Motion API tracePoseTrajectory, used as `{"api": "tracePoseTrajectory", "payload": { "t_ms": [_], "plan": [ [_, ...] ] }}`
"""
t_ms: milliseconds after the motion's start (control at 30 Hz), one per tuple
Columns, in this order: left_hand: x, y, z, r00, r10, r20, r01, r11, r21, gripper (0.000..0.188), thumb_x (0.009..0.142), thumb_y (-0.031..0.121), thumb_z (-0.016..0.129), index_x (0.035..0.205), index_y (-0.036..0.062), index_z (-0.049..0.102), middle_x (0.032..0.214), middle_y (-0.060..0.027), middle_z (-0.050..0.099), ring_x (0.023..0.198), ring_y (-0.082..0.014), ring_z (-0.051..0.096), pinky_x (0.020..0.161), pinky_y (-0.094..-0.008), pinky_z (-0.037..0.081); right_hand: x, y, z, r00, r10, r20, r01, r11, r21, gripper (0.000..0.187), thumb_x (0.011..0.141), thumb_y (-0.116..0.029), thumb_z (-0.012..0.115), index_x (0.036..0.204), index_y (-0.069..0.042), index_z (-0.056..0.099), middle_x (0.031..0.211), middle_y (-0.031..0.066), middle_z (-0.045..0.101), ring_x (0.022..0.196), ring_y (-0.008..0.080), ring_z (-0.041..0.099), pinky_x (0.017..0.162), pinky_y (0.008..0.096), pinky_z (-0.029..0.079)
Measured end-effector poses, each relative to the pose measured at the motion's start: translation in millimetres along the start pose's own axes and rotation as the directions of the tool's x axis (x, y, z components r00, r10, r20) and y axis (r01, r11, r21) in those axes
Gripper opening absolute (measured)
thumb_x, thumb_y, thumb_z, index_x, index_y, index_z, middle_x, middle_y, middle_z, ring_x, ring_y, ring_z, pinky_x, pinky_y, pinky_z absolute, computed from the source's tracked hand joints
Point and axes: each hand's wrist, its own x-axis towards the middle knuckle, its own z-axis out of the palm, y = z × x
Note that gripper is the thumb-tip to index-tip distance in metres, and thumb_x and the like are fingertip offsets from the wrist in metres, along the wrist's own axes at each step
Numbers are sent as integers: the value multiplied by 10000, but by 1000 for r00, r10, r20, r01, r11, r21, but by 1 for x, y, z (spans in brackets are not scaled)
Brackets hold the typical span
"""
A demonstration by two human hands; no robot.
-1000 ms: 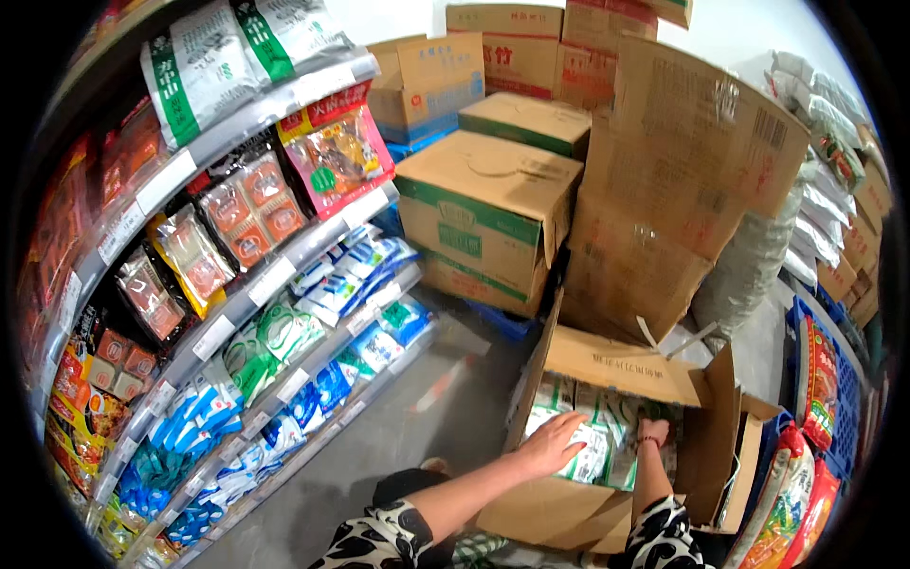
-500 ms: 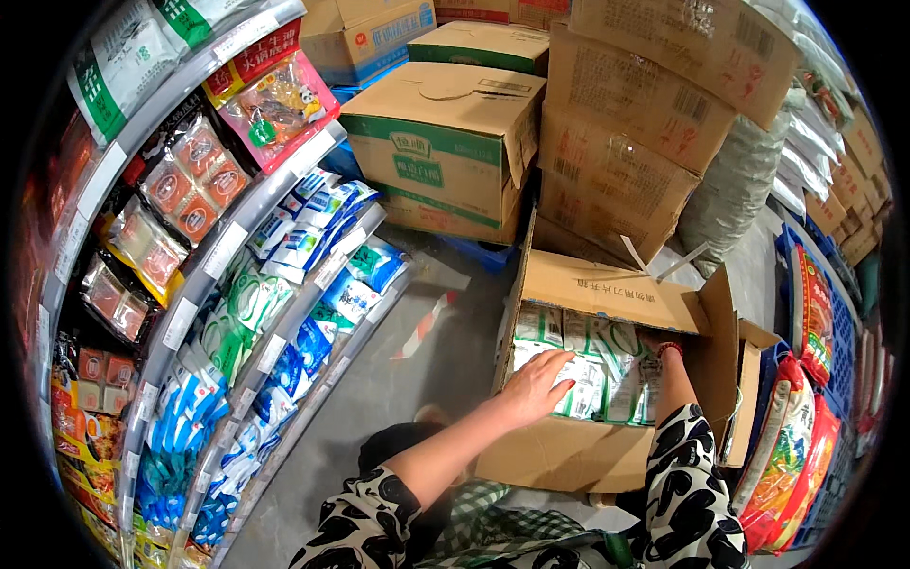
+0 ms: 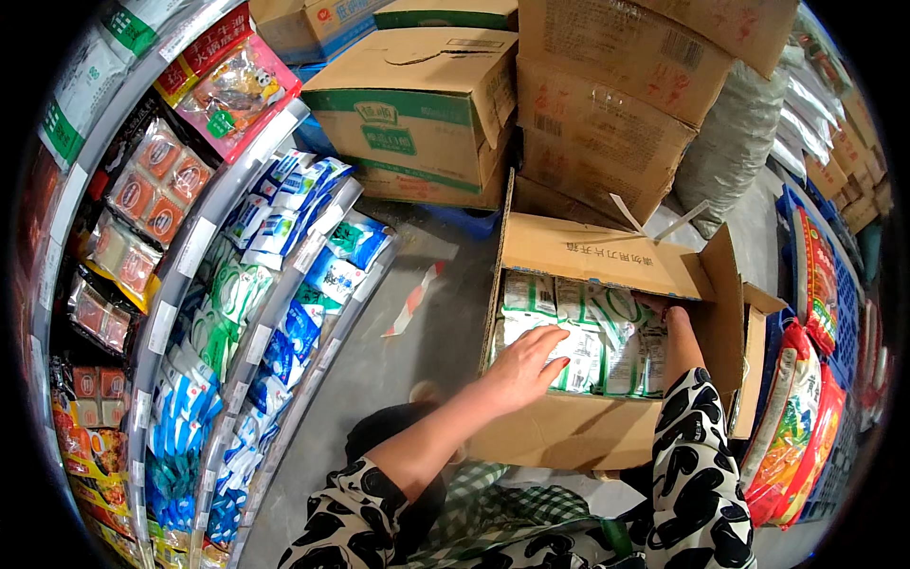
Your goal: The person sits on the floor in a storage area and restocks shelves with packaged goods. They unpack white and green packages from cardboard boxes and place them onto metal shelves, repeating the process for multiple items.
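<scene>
The green-and-white packets (image 3: 621, 365) lay packed close together inside the open carton (image 3: 559, 429), which stood on the floor (image 3: 379, 370). The left hand (image 3: 519, 368) was over their near left part, fingers loosely bent with the thumb apart, gripping nothing that showed; whether it touched them could not be told. The right hand (image 3: 677, 322) was down at the carton's right end, its fingers mostly hidden, so their grip could not be told. The likeliest trouble seemed to be a soft packet snagging on its crowded neighbours and tearing if pulled hard. The far flap (image 3: 588, 261) leaned over the packets' far edge and might have scraped one lifted straight up, while a careless shove could have skewed the carton.
</scene>
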Motion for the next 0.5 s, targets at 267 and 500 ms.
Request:
{"api": "tracePoseTrajectory", "payload": {
  "t_ms": [267,500],
  "plan": [
    [0,-4,7,994,-104,40,103,994,35,328,838,176,537,1109,-3,493,1130,-184,509,1047,-325,495,895,-366,394,-39,-53,36,939,-167,-300,167,986,-28,855,622,-539,680,1320,-183,337,1356,55,348,1249,249,295,1042,348,235],
    [10,1,3,993,-117,-9,117,993,34,303,811,152,557,1074,2,541,1107,-169,543,1026,-306,524,873,-346,404,-90,-108,30,928,350,-128,-367,916,-160,712,604,-602,666,923,33,631,968,203,612,914,301,585,797,327,457]
  ]
}}
